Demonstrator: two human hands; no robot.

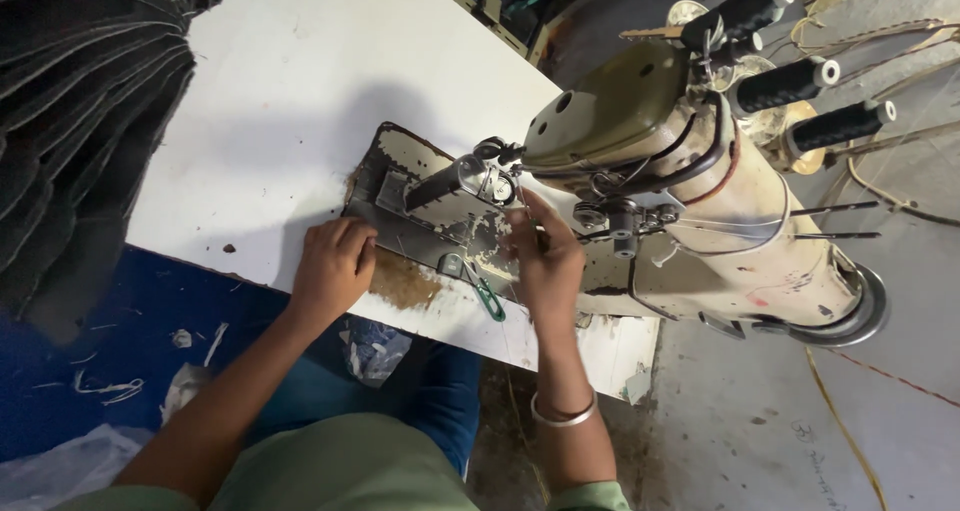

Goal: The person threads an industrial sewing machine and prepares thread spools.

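From the head view, your right hand [545, 261] is raised at the needle area of the sewing machine [690, 201], fingers pinched together on a fine thread [510, 311] that runs down past your wrist; the thread is too thin to follow far. A silver bangle [563, 414] sits on that forearm. Your left hand [333, 266] lies curled, knuckles up, on the worn metal bed plate [420, 221] at the table's near edge; you cannot tell whether it holds anything beneath the fingers.

The machine is an old cream and olive one, its paint chipped and stained, lying across the right end of the white table [290, 101]. Its head points toward your hands, with the shiny presser foot part [490, 181] just above your right fingertips. Three dark thread cones [790, 81] stand out from its far side. A pair of small green-handled snips [489, 298] rests on the table edge between your two hands, nearer the right one.

A stack of dark folded fabric [80, 121] fills the upper left, overlapping the table's left end. Below the table, scraps lie on the blue floor [90, 351].
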